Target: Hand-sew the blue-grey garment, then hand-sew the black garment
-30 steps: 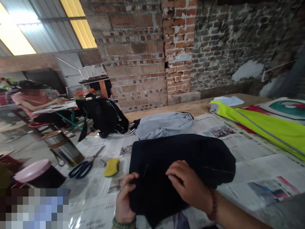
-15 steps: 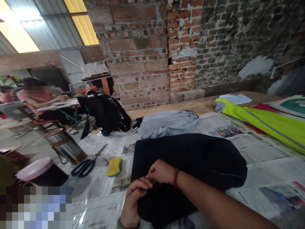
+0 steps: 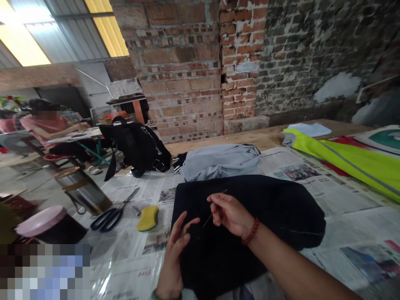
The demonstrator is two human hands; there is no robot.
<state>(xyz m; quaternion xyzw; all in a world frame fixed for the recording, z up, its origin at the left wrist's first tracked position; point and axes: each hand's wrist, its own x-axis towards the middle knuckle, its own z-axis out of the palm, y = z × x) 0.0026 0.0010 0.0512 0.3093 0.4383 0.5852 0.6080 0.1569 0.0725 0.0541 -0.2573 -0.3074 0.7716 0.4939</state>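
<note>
A dark, near-black folded cloth (image 3: 262,208) lies in front of me on newspaper. Above it, my right hand (image 3: 229,212) is closed in a pinch on a thin sewing needle (image 3: 224,192), whose end sticks out past the fingers. A fine pale thread (image 3: 206,221) runs from that hand down toward the cloth. My left hand (image 3: 176,250) is at the cloth's left edge, its fingers apart and nothing in them. Whether its palm touches the cloth I cannot tell.
Dark-handled scissors (image 3: 111,216), a yellow sponge (image 3: 147,218), a steel flask (image 3: 83,189) and a pink-lidded container (image 3: 46,221) stand left. Behind are a black backpack (image 3: 134,146) and grey cloth (image 3: 218,160). A neon-yellow garment (image 3: 343,160) lies right. A person (image 3: 50,125) sits farther back.
My hands have come apart. The right one has moved up and to the right with the needle, drawing thread off the cloth, and the left one's fingers have opened.
</note>
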